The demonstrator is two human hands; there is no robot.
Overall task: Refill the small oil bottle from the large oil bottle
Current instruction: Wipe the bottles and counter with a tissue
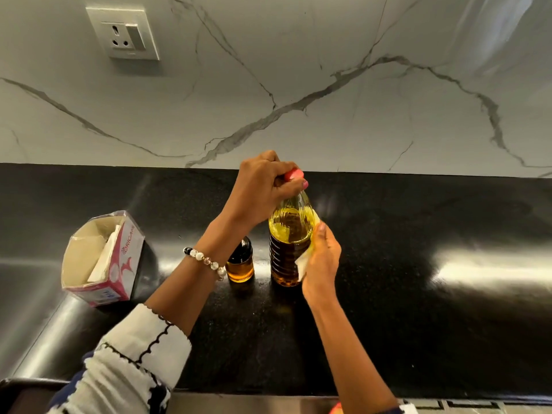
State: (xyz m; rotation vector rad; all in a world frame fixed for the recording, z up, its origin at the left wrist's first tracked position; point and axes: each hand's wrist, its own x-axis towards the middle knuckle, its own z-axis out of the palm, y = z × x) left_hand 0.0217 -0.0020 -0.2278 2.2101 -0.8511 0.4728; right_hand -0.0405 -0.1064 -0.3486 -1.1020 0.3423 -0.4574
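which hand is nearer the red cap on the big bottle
Left. The left hand grips the red cap; the right hand holds the big bottle lower down.

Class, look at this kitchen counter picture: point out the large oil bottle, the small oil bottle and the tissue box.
large oil bottle (pixel 283 261): head view, on its ribbed lower body.
small oil bottle (pixel 240 271): head view, on its oil-filled glass body.
tissue box (pixel 127 258): head view, on its pink printed side.
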